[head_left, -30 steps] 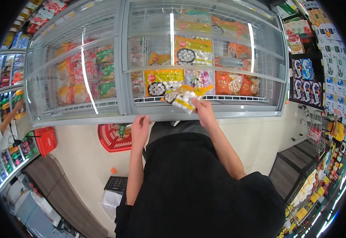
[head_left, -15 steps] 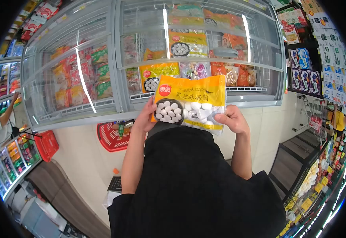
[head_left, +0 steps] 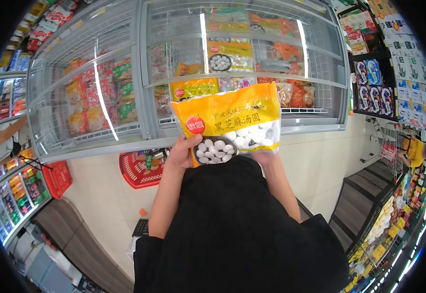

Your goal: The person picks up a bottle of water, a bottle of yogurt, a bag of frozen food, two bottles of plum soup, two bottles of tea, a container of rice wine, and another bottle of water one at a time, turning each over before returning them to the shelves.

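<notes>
"What's up on my head feed?"

"Front and centre, I've got one yellow bag of black sesame tangyuan (head_left: 247, 117), held up in front of the chest freezer (head_left: 96, 150). White balls show at its lower right, next to a dark bowl of them (head_left: 215, 150) on the front."

"And the grip?"

"Left hand (head_left: 179, 152) clasps the lower left edge, thumb on the front. Right hand (head_left: 267, 157) is tucked at the lower right, fingers hidden behind the bag, so I can't tell whether they're closed."

"Containers?"

"Two glass-topped freezer sections. Red, green and yellow packets (head_left: 101, 97) on the left; yellow and orange bags (head_left: 232, 56) on the right, partly blocked by the tangyuan. Three bright streaks cross the glass, so I can't count the packs. Red baskets, I make it two: the floor basket (head_left: 132, 172) has a green item (head_left: 148, 161) inside and runs behind the left forearm (head_left: 166, 205); the far-left basket's (head_left: 57, 178) contents I can't make out."
</notes>
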A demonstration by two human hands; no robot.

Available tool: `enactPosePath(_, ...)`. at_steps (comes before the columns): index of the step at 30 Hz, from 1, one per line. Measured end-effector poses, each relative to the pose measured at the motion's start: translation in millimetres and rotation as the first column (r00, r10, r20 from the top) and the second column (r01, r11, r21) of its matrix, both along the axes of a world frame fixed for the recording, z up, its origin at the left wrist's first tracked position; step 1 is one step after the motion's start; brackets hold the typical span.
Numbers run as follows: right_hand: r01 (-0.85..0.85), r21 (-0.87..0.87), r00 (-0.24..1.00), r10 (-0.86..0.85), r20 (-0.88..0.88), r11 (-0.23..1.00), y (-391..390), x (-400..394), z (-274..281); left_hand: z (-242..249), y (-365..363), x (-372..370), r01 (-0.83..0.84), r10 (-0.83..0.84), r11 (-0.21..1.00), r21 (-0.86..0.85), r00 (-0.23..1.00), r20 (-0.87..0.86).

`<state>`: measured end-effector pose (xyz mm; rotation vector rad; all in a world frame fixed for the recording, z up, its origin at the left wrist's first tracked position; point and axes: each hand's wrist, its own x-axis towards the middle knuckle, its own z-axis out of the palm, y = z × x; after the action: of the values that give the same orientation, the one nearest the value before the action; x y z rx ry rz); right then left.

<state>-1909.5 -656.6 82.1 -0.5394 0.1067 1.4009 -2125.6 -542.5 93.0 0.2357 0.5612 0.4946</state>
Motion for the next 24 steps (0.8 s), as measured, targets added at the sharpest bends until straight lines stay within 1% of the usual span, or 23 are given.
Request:
enactPosePath(1,-0.042,0.155,0.989,0.063,-0.130,0.987,1,-7,0,16,3,5,-0.033,0.032,0.998,0.048,0.999,0.006)
enactPosePath(2,-0.036,0.151,0.990,0.056,-0.130,0.988,2,-9,4,32,7,9,-0.063,0.062,0.993,0.097,0.998,0.012)
enactPosePath(3,-0.033,0.106,0.999,0.036,-0.030,0.994,7,-10,15,44,10,9,-0.060,0.054,0.991,0.118,0.997,0.048)
enactPosePath(4,-0.024,0.059,0.997,0.020,0.069,0.998,13,-13,27,50,12,8,-0.054,0.049,0.991,0.120,0.998,0.047)
enactPosePath(5,-0.009,-0.001,0.999,0.009,0.037,1.000,18,-18,41,55,14,8,-0.040,0.039,0.987,0.154,0.999,0.006)
enactPosePath(6,-0.007,0.003,0.999,0.007,0.035,1.000,20,-19,29,60,15,7,-0.024,0.031,0.982,0.186,0.999,-0.036)
enactPosePath(7,-0.021,0.099,0.999,0.024,-0.026,0.995,22,-19,11,69,17,10,0.020,0.007,0.980,0.197,0.991,-0.137)
enactPosePath(8,-0.030,0.196,0.995,0.047,-0.085,0.980,23,-18,-3,69,18,12,0.022,0.007,0.979,0.202,0.990,-0.138)
enactPosePath(9,-0.004,0.145,0.994,0.019,-0.105,0.989,28,-20,2,69,23,14,0.091,-0.029,0.968,0.236,0.967,-0.253)
enactPosePath(10,-0.003,0.156,0.994,0.020,-0.105,0.988,31,-20,4,69,26,15,0.163,-0.058,0.952,0.261,0.929,-0.366)
enactPosePath(11,-0.005,0.114,0.999,0.010,-0.047,0.993,31,-21,5,68,22,15,0.109,0.000,0.951,0.290,0.936,-0.351)
enactPosePath(13,-0.001,-0.002,0.994,0.002,0.105,1.000,32,-22,12,71,19,11,0.117,0.012,0.939,0.322,0.929,-0.370)
enactPosePath(14,0.002,-0.003,0.995,-0.001,0.103,1.000,31,-22,13,72,17,10,0.121,0.025,0.928,0.351,0.923,-0.385)
enactPosePath(15,-0.001,0.099,0.997,-0.007,0.078,0.995,31,-21,14,75,16,11,0.064,0.063,0.949,0.309,0.921,-0.385)
enactPosePath(16,-0.002,0.202,0.999,-0.009,0.053,0.979,32,-20,14,77,17,14,0.066,0.063,0.948,0.311,0.921,-0.385)
enactPosePath(17,0.002,0.302,1.000,-0.011,0.026,0.953,32,-20,15,78,19,18,0.015,0.102,0.958,0.287,0.916,-0.389)
enactPosePath(18,0.007,0.305,1.000,-0.015,0.024,0.952,34,-21,18,79,22,20,-0.033,0.139,0.964,0.263,0.909,-0.393)
enactPosePath(19,-0.056,0.240,0.963,-0.011,0.268,0.969,34,-21,23,77,25,21,-0.028,0.134,0.964,0.264,0.910,-0.393)
enactPosePath(20,-0.101,0.158,0.869,0.009,0.495,0.982,34,-20,29,73,27,22,-0.023,0.143,0.962,0.271,0.891,-0.430)
enactPosePath(21,-0.126,0.066,0.722,0.046,0.691,0.990,36,-20,35,70,28,22,-0.020,0.154,0.960,0.279,0.871,-0.467)
enactPosePath(22,-0.129,-0.029,0.532,0.095,0.841,0.991,38,-19,41,69,30,22,-0.018,0.151,0.960,0.279,0.872,-0.466)
enactPosePath(23,-0.109,-0.125,0.314,0.154,0.937,0.986,38,-19,46,68,31,22,0.027,0.164,0.929,0.368,0.863,-0.478)
enactPosePath(24,-0.090,-0.172,0.198,0.187,0.962,0.981,39,-20,51,67,31,21,0.073,0.179,0.888,0.453,0.854,-0.489)
